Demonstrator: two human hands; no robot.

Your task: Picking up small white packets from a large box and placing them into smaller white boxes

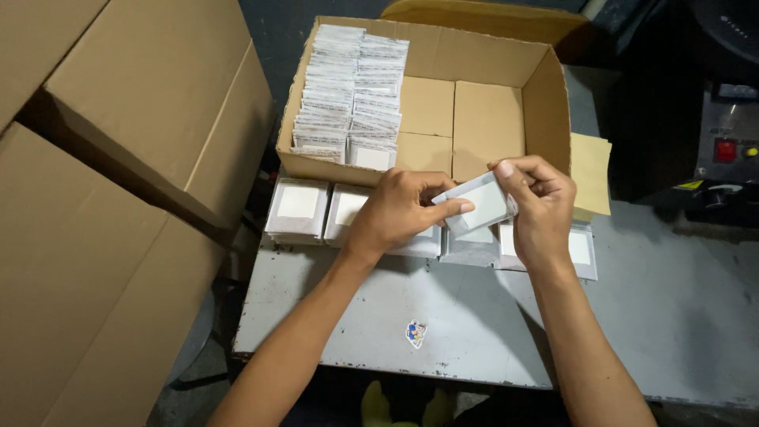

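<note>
My left hand [399,209] and my right hand [538,202] together hold a small stack of flat clear packets with white inserts [481,204] just above the table. Both hands pinch it, the left at its left edge, the right at its right end. Under my hands several piles of the same packets [299,207] lie in a row along the table. Behind them stands an open cardboard box [486,119]. Its left part holds two upright rows of packets [348,95], and its right part shows bare cardboard.
The grey metal table [474,316] has a small sticker [416,333] near its front edge. Large closed cardboard boxes [118,198] stand to the left. A dark machine with a red button [726,150] sits at the right. A tan flap [590,174] leans by the box.
</note>
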